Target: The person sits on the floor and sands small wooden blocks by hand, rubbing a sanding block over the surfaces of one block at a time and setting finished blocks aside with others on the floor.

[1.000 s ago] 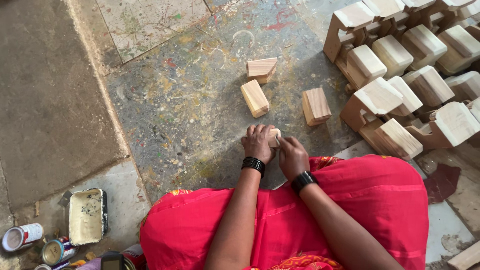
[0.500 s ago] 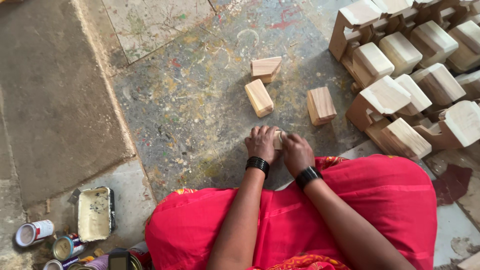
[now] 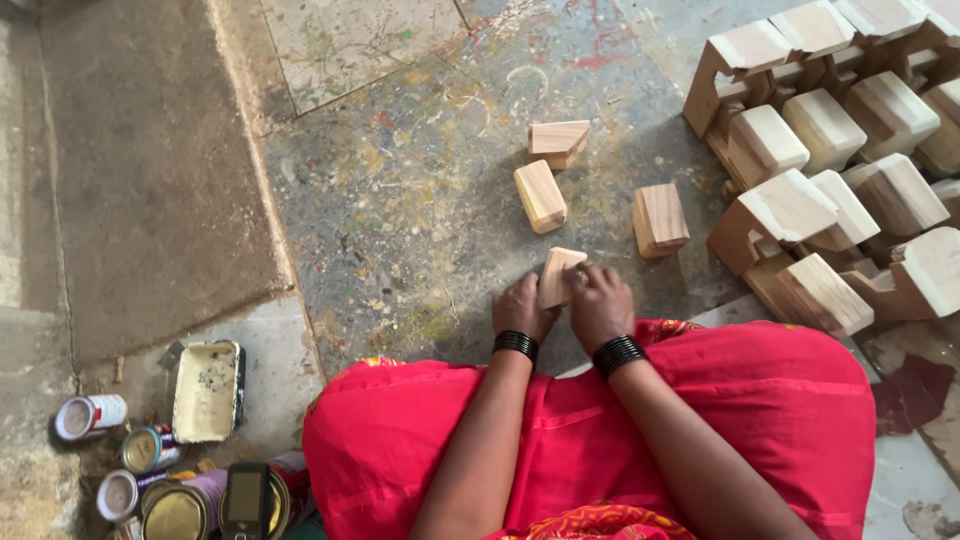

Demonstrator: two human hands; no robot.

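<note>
A small pale wooden block (image 3: pixel 556 275) stands tilted on the paint-stained floor, held between both my hands. My left hand (image 3: pixel 521 309) grips its left side and my right hand (image 3: pixel 601 304) covers its right side. Each wrist wears black bangles. Three loose wooden blocks lie just beyond: one (image 3: pixel 540 196) straight ahead, one (image 3: pixel 558 142) farther off, one (image 3: pixel 660 218) to the right. My red-clad knees (image 3: pixel 600 430) fill the bottom of the view.
A heap of larger house-shaped wooden blocks (image 3: pixel 830 150) crowds the upper right. At lower left sit several small paint tins (image 3: pixel 120 470), a rectangular tray (image 3: pixel 207 390) and a dark phone (image 3: pixel 246 497). Dark red sandpaper (image 3: pixel 915 390) lies at right.
The block between my hands has come up from under my fingers and now stands more upright and visible. My hands stay in the same spot.
</note>
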